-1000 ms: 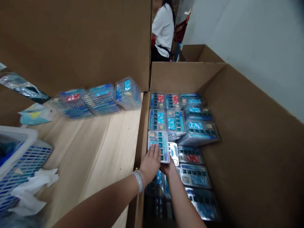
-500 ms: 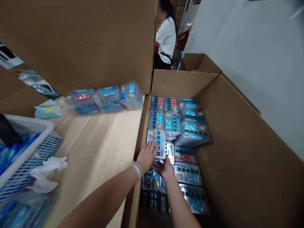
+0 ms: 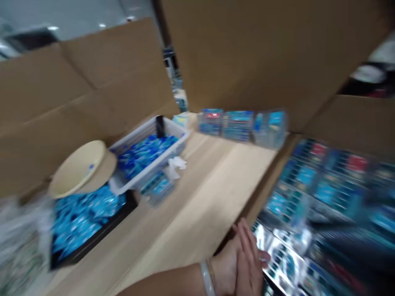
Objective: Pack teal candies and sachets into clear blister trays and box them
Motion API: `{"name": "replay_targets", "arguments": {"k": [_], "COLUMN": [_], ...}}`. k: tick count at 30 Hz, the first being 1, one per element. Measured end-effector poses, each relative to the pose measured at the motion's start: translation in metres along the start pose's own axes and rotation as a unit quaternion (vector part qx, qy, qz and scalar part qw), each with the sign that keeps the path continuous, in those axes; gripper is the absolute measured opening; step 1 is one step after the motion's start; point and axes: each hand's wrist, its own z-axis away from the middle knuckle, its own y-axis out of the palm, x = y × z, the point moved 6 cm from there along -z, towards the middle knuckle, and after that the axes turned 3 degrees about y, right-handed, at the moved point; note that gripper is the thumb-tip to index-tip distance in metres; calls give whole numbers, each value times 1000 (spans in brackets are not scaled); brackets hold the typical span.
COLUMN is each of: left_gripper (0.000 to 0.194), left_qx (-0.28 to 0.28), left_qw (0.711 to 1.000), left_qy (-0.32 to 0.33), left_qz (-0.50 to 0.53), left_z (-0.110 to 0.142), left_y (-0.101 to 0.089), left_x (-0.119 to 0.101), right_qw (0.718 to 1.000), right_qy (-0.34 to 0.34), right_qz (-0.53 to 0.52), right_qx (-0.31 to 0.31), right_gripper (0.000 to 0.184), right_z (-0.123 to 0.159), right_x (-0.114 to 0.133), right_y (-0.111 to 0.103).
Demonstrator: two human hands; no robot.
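Observation:
My left hand point(image 3: 226, 261), with a pale band at the wrist, is over the inner edge of the carton. Its fingers are stretched out and nothing shows in them. Overlapping it is my right hand point(image 3: 249, 271), blurred and cut off by the lower edge, its visible fingers fairly straight and no held thing showing. Just right of both hands lie shiny clear plastic packs point(image 3: 285, 257). Further up in the carton, a clear pack point(image 3: 282, 205) with dark squares and a blue sachet tops a stack, apart from my hands.
Three stacks of clear packs point(image 3: 237, 125) stand at the back of the wooden table point(image 3: 212, 189). To the left are a white basket point(image 3: 148, 172) of blue items, a cream basin point(image 3: 78, 168), and a black tray point(image 3: 89, 242) of blue sachets. Cardboard point(image 3: 262, 53) rises behind.
The view has swung left, bringing the basin and the sachet tray into sight. Both hands have come off the pack in the carton, which stays on its stack, and now overlap near the carton's edge.

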Motion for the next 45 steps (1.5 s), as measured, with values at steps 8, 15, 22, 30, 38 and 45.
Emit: {"name": "replay_targets", "arguments": {"k": [8, 15, 22, 30, 38, 45], "left_gripper": [63, 48, 46, 53, 41, 40], "left_qx": [-55, -318, -339, -263, -254, -278], "left_qw": [972, 932, 894, 919, 922, 906], "left_qy": [77, 170, 291, 283, 279, 308], "left_qz": [216, 37, 22, 75, 83, 81], "left_z": [147, 174, 127, 235, 357, 365], "left_y": [-122, -274, -337, -346, -372, -382], "left_x": [-46, -45, -46, 64, 139, 176], "right_qw": [968, 981, 960, 908, 872, 928], "right_qy": [-3, -3, 60, 244, 274, 151], "right_qz": [40, 119, 170, 100, 87, 107], "right_qx": [248, 150, 212, 325, 396, 323], "right_gripper": [59, 56, 42, 56, 68, 63], "right_z": [54, -38, -46, 100, 245, 263], "right_x": [33, 65, 33, -12, -26, -40], "right_y": [139, 260, 303, 261, 281, 290]}}
